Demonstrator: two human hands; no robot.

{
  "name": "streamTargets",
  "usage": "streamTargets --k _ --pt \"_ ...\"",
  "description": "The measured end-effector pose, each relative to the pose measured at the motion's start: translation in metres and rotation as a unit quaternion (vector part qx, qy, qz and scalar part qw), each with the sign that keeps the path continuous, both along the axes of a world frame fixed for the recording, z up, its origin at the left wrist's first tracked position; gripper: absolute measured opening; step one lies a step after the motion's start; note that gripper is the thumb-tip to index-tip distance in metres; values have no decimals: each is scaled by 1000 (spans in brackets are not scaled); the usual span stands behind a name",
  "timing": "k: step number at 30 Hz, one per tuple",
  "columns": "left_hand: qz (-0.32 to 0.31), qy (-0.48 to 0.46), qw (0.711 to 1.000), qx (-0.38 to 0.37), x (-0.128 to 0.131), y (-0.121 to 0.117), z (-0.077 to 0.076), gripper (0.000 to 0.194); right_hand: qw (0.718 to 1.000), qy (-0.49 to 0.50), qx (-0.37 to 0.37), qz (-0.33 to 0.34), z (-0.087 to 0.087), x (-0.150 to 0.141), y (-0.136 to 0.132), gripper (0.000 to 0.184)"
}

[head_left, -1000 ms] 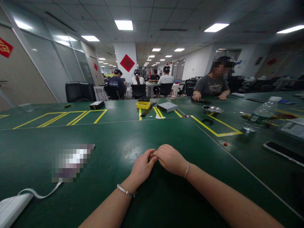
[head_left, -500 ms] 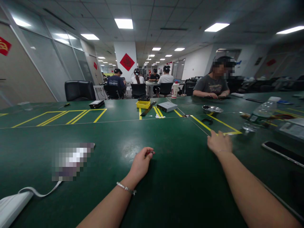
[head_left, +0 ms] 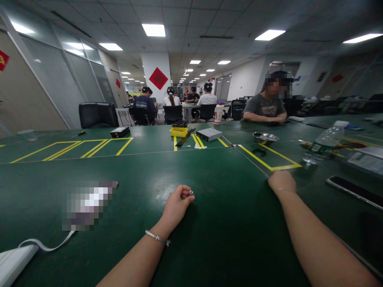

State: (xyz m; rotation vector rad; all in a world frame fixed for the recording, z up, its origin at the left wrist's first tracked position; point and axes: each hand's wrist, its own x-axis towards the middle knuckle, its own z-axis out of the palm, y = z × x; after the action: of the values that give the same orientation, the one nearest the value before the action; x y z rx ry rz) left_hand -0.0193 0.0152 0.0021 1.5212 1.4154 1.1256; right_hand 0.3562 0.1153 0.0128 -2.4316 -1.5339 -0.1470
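Observation:
My left hand (head_left: 177,203) hovers at or just over the green tabletop (head_left: 131,207), its fingers curled in a pinch. Between thumb and fingers shows a small red and silver piece (head_left: 190,193), too small to tell its kind. Out to the right, my right hand (head_left: 283,181) rests near the front corner of a yellow tape outline (head_left: 277,166). Its fingers are bent under and closed, and whatever they might hold is hidden behind the hand. Beyond it lie a small black curved part (head_left: 259,152) and a shiny metal bowl (head_left: 265,137).
A phone (head_left: 91,205) on a cable lies left; a black phone (head_left: 356,190) and water bottle (head_left: 324,141) are right. Farther back stand a yellow tray (head_left: 178,132), a grey metal box (head_left: 208,134), a black drive (head_left: 119,132) and a cup (head_left: 219,114). A person (head_left: 269,105) sits opposite.
My right hand has moved slightly right and nearer, its spread fingers now curled in. My left hand stays in place but turns a little, showing more of the red and silver piece.

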Motion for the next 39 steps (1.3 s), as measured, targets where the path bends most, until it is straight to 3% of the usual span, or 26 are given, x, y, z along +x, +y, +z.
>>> streamTargets --k 4,7,9,11,15,18,22,28,33,36,39 --pt "23 22 999 7 1 0 1 21 989 96 38 105 12 -41 1 23" --pt "30 48 998 18 1 -2 4 18 950 253 15 181 20 -81 -5 19" --pt "37 64 997 23 0 -3 5 15 894 382 2 236 25 -109 -14 19" --pt "36 71 997 23 0 -3 6 13 817 504 -12 279 29 -136 -25 17" --pt "8 57 998 13 -1 -2 5 16 681 665 -73 298 33 -179 -49 16" --pt "-22 15 1000 1 -1 -1 2 23 616 722 -117 293 28 -197 -61 18" --pt "-23 -24 999 -12 -1 0 -1 25 562 757 -138 303 18 -208 -67 23" --pt "-25 -5 1000 14 -3 0 -2 24 540 760 -198 303 6 -211 -68 22" --pt "-16 52 998 28 -1 -1 2 22 530 771 -199 292 3 -210 -68 22" --pt "-8 59 998 34 -1 -2 4 19 536 774 -185 283 2 -211 -67 26" --pt "7 76 996 36 0 -3 5 14 561 764 -161 274 2 -215 -69 25"
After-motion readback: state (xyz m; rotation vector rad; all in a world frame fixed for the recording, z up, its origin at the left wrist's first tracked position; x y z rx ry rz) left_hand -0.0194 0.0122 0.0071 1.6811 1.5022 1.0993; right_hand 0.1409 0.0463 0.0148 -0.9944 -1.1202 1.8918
